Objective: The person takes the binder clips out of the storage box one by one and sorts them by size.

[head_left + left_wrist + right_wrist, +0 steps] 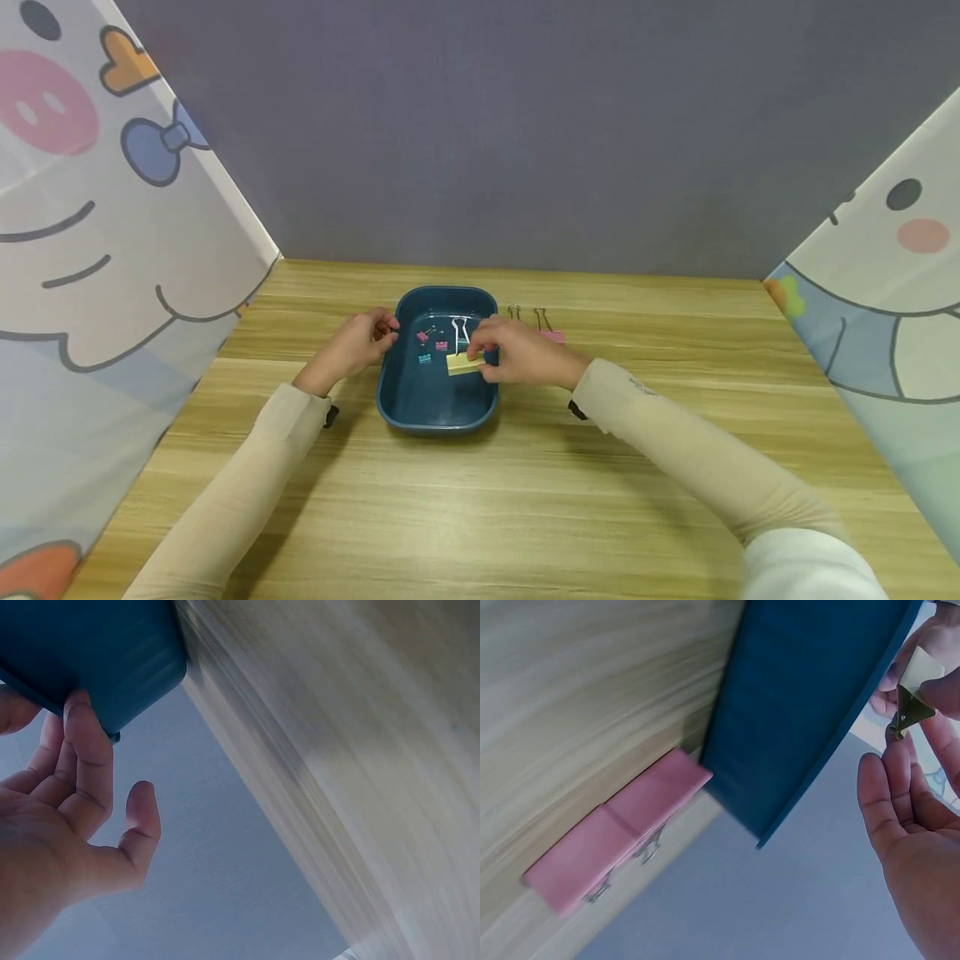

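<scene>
My right hand [517, 354] pinches a large yellow binder clip [459, 365] over the blue tray [438, 429], its pale wire handles pointing toward the back. In the right wrist view the yellow clip [922, 671] is seen end-on between thumb and fingers. My left hand [355, 346] is at the tray's left rim, fingers loosely bent; in the left wrist view one fingertip [79, 705] lies against the outer wall. Inside the tray are small pink clips [441, 345] and a small teal clip [424, 359]. Another teal clip [462, 342] is partly hidden behind the yellow clip's handles.
Just right of the tray, two large pink binder clips [660, 791] lie end to end on the wooden table [645, 517]; my right hand partly covers them in the head view. A grey panel [525, 150] rises behind the table, with cartoon-printed cloths [97, 250] on both sides.
</scene>
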A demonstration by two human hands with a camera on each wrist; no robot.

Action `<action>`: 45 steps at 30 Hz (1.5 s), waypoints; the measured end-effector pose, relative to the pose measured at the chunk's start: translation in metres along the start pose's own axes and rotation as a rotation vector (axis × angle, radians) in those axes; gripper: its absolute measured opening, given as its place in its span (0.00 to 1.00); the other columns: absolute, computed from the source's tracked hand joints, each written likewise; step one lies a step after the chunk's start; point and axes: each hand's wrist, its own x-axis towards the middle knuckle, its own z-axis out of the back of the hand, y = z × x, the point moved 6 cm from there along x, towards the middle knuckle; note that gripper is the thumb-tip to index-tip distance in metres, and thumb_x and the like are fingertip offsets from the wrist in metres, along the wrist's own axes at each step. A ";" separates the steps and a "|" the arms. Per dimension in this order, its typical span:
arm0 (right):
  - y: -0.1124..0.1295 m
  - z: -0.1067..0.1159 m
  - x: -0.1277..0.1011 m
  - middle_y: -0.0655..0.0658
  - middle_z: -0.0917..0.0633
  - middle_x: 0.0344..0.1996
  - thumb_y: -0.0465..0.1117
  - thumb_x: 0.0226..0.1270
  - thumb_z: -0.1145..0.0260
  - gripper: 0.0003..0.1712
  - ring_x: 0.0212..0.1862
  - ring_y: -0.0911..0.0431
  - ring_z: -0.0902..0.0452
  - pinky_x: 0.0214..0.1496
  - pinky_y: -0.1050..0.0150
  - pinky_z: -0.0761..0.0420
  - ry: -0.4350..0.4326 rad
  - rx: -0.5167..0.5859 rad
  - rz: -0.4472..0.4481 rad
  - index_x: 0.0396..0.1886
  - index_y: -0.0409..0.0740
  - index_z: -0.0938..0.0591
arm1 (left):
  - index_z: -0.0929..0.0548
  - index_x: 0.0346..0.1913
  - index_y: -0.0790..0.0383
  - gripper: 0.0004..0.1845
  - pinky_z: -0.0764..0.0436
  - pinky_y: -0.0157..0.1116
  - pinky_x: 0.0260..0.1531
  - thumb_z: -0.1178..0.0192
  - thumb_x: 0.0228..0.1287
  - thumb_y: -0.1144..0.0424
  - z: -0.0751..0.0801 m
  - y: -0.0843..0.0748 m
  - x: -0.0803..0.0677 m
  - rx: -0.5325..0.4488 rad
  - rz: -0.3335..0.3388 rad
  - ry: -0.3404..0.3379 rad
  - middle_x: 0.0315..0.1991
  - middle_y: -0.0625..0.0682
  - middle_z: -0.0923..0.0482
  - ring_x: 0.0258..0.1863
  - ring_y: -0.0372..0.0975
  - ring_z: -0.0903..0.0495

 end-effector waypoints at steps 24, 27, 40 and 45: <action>-0.049 0.043 -0.048 0.51 0.20 0.32 0.28 0.49 0.31 0.11 0.37 0.53 0.28 0.40 0.55 0.26 -0.222 0.011 -0.015 0.34 0.42 0.17 | 0.24 0.47 0.69 0.09 0.25 0.38 0.29 0.45 0.67 0.67 -0.002 0.002 0.000 -0.011 -0.007 0.005 0.35 0.56 0.23 0.32 0.44 0.25; -0.056 0.049 -0.050 0.50 0.20 0.32 0.27 0.48 0.34 0.11 0.35 0.50 0.27 0.38 0.52 0.25 -0.242 -0.002 -0.018 0.33 0.42 0.18 | 0.24 0.47 0.69 0.09 0.25 0.38 0.29 0.45 0.67 0.67 -0.001 0.001 0.001 -0.011 -0.006 0.001 0.35 0.56 0.23 0.32 0.44 0.26; -0.089 0.053 -0.059 0.50 0.21 0.35 0.30 0.50 0.30 0.12 0.40 0.52 0.27 0.46 0.52 0.26 -0.193 0.006 -0.195 0.36 0.46 0.19 | 0.25 0.46 0.70 0.08 0.26 0.38 0.31 0.45 0.67 0.69 0.002 0.001 0.002 -0.020 -0.012 0.004 0.34 0.57 0.23 0.32 0.45 0.26; -0.100 0.055 -0.064 0.49 0.21 0.35 0.31 0.50 0.30 0.12 0.40 0.53 0.27 0.47 0.55 0.26 -0.202 -0.002 -0.243 0.34 0.46 0.19 | 0.25 0.46 0.69 0.08 0.25 0.38 0.29 0.45 0.67 0.68 -0.001 0.001 0.002 -0.018 -0.002 0.011 0.34 0.56 0.23 0.32 0.44 0.26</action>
